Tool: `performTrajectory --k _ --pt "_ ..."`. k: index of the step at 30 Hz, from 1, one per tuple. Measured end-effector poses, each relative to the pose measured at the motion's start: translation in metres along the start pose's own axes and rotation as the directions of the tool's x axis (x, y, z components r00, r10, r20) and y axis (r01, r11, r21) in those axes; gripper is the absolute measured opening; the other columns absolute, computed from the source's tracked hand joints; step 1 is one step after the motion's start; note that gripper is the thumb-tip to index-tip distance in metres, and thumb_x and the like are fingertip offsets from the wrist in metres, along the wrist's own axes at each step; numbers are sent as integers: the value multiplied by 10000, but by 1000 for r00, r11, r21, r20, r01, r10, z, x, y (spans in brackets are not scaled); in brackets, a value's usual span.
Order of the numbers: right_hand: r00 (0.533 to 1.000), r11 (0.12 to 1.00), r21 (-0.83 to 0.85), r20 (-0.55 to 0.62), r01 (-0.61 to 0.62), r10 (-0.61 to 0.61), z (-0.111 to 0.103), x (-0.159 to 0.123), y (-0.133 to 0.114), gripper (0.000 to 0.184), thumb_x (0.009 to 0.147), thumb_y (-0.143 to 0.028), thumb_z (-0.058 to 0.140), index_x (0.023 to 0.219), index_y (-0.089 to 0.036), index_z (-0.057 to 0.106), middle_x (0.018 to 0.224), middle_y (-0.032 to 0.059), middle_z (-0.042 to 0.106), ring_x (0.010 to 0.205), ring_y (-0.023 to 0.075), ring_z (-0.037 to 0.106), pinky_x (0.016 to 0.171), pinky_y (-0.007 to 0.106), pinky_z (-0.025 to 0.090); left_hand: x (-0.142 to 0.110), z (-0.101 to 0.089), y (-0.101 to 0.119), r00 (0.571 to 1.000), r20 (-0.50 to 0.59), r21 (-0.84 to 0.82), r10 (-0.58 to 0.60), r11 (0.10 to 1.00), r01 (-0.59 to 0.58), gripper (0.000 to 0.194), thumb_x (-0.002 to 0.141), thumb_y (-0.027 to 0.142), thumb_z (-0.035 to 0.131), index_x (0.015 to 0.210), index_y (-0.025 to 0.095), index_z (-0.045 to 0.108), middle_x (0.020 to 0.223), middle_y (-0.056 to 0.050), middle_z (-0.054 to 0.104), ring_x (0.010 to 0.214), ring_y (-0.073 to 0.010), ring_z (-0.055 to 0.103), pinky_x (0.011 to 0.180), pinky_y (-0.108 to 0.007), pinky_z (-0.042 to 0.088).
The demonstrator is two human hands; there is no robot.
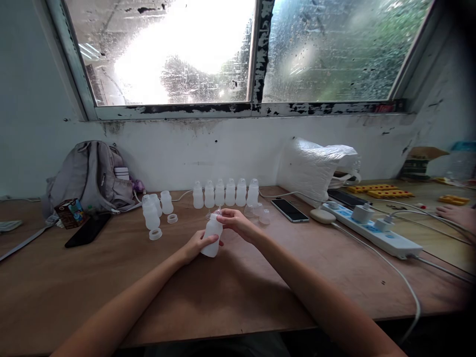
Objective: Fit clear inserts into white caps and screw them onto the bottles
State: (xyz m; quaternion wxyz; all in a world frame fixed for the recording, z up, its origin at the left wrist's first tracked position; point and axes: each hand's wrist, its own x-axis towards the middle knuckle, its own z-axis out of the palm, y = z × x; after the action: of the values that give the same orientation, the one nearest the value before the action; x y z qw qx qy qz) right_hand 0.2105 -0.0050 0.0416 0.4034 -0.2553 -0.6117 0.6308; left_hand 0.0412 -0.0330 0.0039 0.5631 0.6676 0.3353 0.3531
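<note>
My left hand (200, 245) is wrapped round the body of a frosted baby bottle (211, 237), slightly tilted above the table. At the bottle's mouth, the fingers of my right hand (235, 221) are closed on the collar ring, with a clear nipple (218, 211) partly showing above. Behind stands a row of several capped baby bottles (219, 192). To the left are several bottles without caps (151, 214), with a loose white ring (155, 234) and another ring (172, 218) beside them. Clear dome caps (264, 216) lie right of my right hand.
A grey backpack (92, 173), a small brown box (70, 213) and a dark phone (88, 231) are at left. At right lie another phone (290, 210), a white power strip (375, 230) with cables, and a silver bag (312, 166). Another person's hand (457, 215) shows far right.
</note>
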Motion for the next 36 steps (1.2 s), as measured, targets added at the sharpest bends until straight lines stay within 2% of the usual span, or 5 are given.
performTrajectory --k 13,22,26,30,36 --pt "994 996 56 -88 69 -64 2 3 10 300 638 -325 626 874 -142 623 866 68 607 840 175 540 750 288 391 1 6 6 993 -103 296 60 955 -27 414 728 475 448 911 113 532 778 -54 595 611 -133 529 524 -220 380" --pt "976 942 -303 -110 147 -188 -2 8 18 406 655 -388 589 1003 -179 569 951 56 609 885 188 544 778 315 394 -2 1 5 922 -349 817 165 535 214 479 729 560 377 1030 196 459 837 -53 599 760 -223 572 604 -275 399" --pt "901 608 -786 -180 110 -396 -27 13 21 420 674 -387 568 1035 -174 539 1004 81 581 962 207 498 830 336 357 1 -16 -2 879 -352 912 322 330 245 424 755 523 367 990 183 461 917 -64 552 783 -201 558 580 -255 399" --pt "776 170 -960 -281 -223 -565 -69 15 34 376 749 -257 465 1111 -157 481 1121 103 511 1094 236 370 922 386 224 2 -34 -6 860 -251 967 444 156 201 420 742 492 421 1007 171 470 916 -69 515 777 -186 541 586 -253 411" --pt "768 47 -866 -465 -498 -441 -102 11 46 344 745 -184 412 1071 -159 518 1083 84 539 1072 242 358 920 402 149 2 -41 -8 849 -157 988 504 77 136 395 744 480 425 962 158 494 856 -70 517 741 -191 533 578 -266 415"
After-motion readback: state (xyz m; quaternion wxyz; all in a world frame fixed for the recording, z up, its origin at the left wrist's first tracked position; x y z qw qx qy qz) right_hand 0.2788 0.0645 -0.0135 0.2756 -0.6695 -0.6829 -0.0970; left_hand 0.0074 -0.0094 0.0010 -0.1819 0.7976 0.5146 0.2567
